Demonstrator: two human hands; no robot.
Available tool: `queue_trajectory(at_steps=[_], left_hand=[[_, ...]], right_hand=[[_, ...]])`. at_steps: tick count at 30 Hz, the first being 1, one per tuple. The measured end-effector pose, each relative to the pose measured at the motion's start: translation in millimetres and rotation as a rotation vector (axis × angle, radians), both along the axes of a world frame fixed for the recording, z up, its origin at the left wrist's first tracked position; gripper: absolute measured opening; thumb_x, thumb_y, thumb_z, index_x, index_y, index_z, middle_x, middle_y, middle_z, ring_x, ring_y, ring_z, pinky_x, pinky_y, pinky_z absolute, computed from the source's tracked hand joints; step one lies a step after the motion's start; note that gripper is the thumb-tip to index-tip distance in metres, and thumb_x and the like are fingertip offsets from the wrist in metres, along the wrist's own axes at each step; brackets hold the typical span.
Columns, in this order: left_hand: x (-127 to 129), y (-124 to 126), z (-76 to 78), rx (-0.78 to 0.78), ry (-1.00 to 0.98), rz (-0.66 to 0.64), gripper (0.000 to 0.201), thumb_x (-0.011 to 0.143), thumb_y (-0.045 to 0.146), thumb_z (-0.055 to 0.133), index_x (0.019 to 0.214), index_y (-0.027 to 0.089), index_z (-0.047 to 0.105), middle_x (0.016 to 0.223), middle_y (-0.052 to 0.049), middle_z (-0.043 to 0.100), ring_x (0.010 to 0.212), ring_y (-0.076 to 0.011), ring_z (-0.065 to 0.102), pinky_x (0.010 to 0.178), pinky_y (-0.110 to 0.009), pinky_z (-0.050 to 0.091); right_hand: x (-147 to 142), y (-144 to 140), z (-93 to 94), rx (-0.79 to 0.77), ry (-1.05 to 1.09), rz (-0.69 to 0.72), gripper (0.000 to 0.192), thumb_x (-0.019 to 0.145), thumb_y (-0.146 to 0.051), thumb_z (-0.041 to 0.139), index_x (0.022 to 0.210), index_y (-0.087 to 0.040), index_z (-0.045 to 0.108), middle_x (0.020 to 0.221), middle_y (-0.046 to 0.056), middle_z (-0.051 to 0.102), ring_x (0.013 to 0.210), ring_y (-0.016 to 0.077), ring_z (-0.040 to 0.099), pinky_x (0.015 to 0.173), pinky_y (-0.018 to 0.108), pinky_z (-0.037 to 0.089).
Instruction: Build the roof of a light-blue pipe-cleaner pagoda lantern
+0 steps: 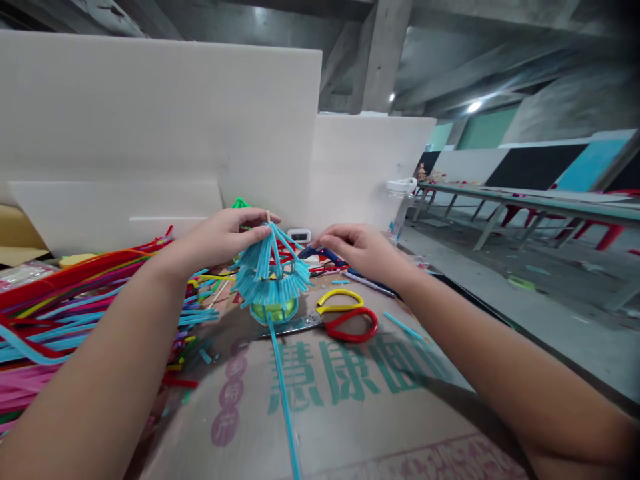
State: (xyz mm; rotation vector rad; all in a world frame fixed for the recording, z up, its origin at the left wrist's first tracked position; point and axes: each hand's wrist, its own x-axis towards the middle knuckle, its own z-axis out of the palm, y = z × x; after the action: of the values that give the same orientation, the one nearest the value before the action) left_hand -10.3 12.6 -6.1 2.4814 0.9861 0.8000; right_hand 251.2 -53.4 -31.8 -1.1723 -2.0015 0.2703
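Far left, a pale, smooth board (150, 120) stands behind the work. Near left lies a heap of fuzzy pipe cleaners (55, 320), mostly red, blue and pink, partly covered by the forearm and cut off at the edge. The left hand (233, 233) pinches the peak of a blue tiered model (273, 277), which stands mid-scene on printed cardboard (370, 427); its fringed, cone-like layers sit over a yellow-green base. The far side is hidden. A straight blue stem (283, 380) runs from the base to the near edge, where it is cut off. Right of the base, metal scissors (316, 320) lie with yellow and red loops. The right hand (357, 250), fingers bent and narrow, is beside a dark blue tool (325, 255); whether it grips anything, I cannot tell. Far right stands a clear bottle (397, 207), white-capped.
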Motion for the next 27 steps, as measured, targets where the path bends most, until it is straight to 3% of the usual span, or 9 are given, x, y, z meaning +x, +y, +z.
queue_trajectory(at_steps=[4,7,10,12,15,19,23,27], left_hand=[[2.3,-4.3,2.6,0.002,0.003,-0.018,0.048,0.090,0.051,0.052,0.125,0.021,0.063,0.095,-0.005,0.068,0.070,-0.0164,0.058,0.055,-0.024,0.042],[5.1,-11.4,6.4,0.018,0.026,-0.007,0.046,0.091,0.047,0.050,0.124,0.019,0.064,0.089,-0.004,0.068,0.075,-0.0184,0.060,0.060,-0.025,0.044],[7.5,-15.9,9.0,0.049,0.031,-0.008,0.044,0.091,0.044,0.050,0.124,0.019,0.064,0.083,-0.004,0.068,0.081,-0.0209,0.062,0.065,-0.026,0.046],[8.1,-16.4,9.4,0.065,0.036,-0.014,0.043,0.090,0.043,0.051,0.123,0.019,0.065,0.081,-0.004,0.068,0.084,-0.0218,0.063,0.068,-0.027,0.047],[8.1,-15.4,8.6,0.062,0.036,-0.013,0.044,0.090,0.043,0.051,0.124,0.019,0.065,0.081,-0.004,0.069,0.085,-0.0225,0.063,0.069,-0.028,0.048],[8.4,-13.8,6.7,0.046,0.015,-0.004,0.044,0.090,0.043,0.051,0.124,0.018,0.065,0.081,-0.004,0.069,0.084,-0.0222,0.064,0.068,-0.028,0.048],[7.8,-11.0,5.5,0.022,-0.002,-0.013,0.044,0.090,0.044,0.051,0.124,0.019,0.064,0.091,-0.005,0.071,0.085,-0.0215,0.064,0.068,-0.027,0.049],[3.1,-6.2,4.8,-0.027,-0.046,-0.078,0.043,0.088,0.046,0.055,0.120,0.020,0.066,0.102,-0.006,0.071,0.085,-0.0211,0.065,0.066,-0.028,0.051]], right_hand=[[-34.3,-13.2,-15.6,-0.014,-0.117,-0.004,0.029,0.088,-0.043,0.063,0.099,-0.020,0.076,0.063,-0.002,0.058,0.058,0.0107,0.048,0.057,0.025,0.032],[-43.3,-10.8,-31.3,-0.091,-0.163,-0.019,0.032,0.084,-0.044,0.069,0.106,-0.021,0.075,0.061,-0.003,0.055,0.057,0.0104,0.047,0.056,0.025,0.031],[-45.9,-1.8,-43.8,-0.189,-0.041,-0.015,0.031,0.083,-0.041,0.069,0.106,-0.020,0.075,0.061,-0.003,0.054,0.055,0.0103,0.044,0.054,0.025,0.030],[-46.1,2.5,-45.7,-0.226,0.101,0.024,0.024,0.083,-0.037,0.068,0.096,-0.018,0.075,0.064,-0.002,0.057,0.057,0.0104,0.045,0.055,0.025,0.032],[-43.7,1.8,-36.9,-0.259,0.267,0.093,0.020,0.083,-0.037,0.067,0.081,-0.017,0.071,0.068,-0.002,0.060,0.059,0.0098,0.047,0.057,0.024,0.035],[-36.2,-6.8,-17.7,-0.302,0.389,0.231,0.032,0.087,-0.048,0.062,0.076,-0.018,0.063,0.065,-0.004,0.055,0.056,0.0088,0.047,0.056,0.023,0.038],[-28.5,-13.3,-4.4,-0.287,0.564,0.422,0.038,0.088,-0.055,0.061,0.078,-0.018,0.059,0.080,0.002,0.066,0.080,0.0133,0.064,0.081,0.029,0.050],[-24.1,-21.2,6.8,-0.386,0.647,0.469,0.036,0.085,-0.055,0.065,0.081,-0.020,0.057,0.056,-0.005,0.057,0.063,0.0135,0.063,0.076,0.032,0.054]])
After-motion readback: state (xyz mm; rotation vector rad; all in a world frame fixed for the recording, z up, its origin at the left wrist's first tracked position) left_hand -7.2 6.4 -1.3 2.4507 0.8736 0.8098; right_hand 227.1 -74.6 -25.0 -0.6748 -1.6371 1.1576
